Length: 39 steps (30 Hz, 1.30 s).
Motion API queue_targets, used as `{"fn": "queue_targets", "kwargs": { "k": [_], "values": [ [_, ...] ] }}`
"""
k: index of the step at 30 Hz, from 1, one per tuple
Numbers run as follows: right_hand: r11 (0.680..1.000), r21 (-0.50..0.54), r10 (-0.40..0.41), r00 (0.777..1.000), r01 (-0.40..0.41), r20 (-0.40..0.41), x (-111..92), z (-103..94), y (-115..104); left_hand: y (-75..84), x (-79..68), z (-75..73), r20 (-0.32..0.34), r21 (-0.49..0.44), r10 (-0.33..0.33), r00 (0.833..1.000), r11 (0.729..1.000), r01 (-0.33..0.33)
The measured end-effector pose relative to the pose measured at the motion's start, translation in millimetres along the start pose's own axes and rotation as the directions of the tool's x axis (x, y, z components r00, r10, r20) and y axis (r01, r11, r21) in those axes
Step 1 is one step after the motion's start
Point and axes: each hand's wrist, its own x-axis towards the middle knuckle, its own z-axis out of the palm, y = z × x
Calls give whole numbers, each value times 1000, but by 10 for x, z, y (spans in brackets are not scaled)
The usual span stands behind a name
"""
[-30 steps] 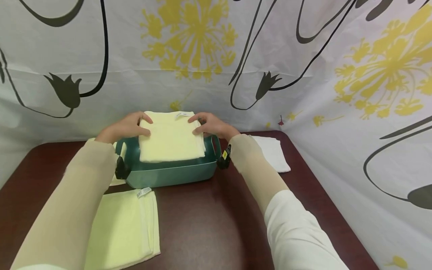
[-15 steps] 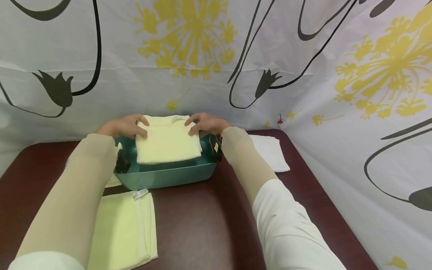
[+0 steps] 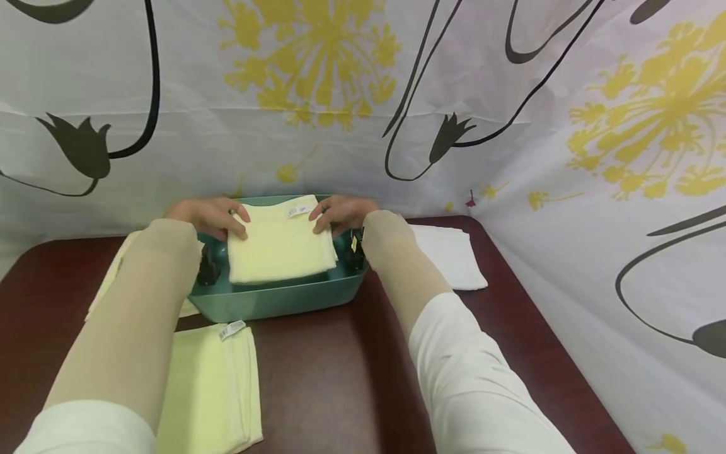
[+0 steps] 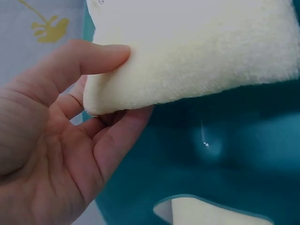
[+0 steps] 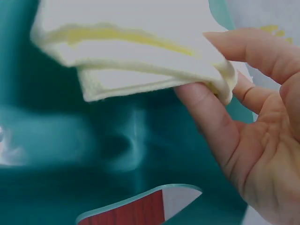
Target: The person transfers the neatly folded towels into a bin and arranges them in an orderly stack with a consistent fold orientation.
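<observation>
A folded pale yellow towel with a white tag hangs within the teal bin, held level between both hands. My left hand pinches its left edge, thumb on top and fingers beneath, as the left wrist view shows with the towel's fuzzy edge. At the opposite edge my right hand grips the layered folds between thumb and fingers. In both wrist views the bin's smooth inner wall shows below the towel.
Another folded yellow towel lies on the dark red table in front of the bin. More yellow cloth lies left, partly behind the left arm. A folded white towel lies right. A patterned curtain rises behind the table.
Both hands have lowered the towel deeper into the bin, and the bin's back rim now shows behind it. The head view has shifted slightly. Both hands keep their grip.
</observation>
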Motion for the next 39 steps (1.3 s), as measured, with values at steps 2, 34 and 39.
{"fn": "queue_targets", "kwargs": {
  "k": [2,34,39],
  "values": [
    [1000,17,19,1000,-20,10,36,13,23,-29,35,10,19,-8,-8,1000,1000,8],
    [977,-99,197,977,-189,83,293,162,176,-330,344,153,83,-50,-123,989,991,128],
    [966,-166,212,975,-198,72,323,161,197,-359,377,174,95,-63,-130,987,989,137]
  ]
}}
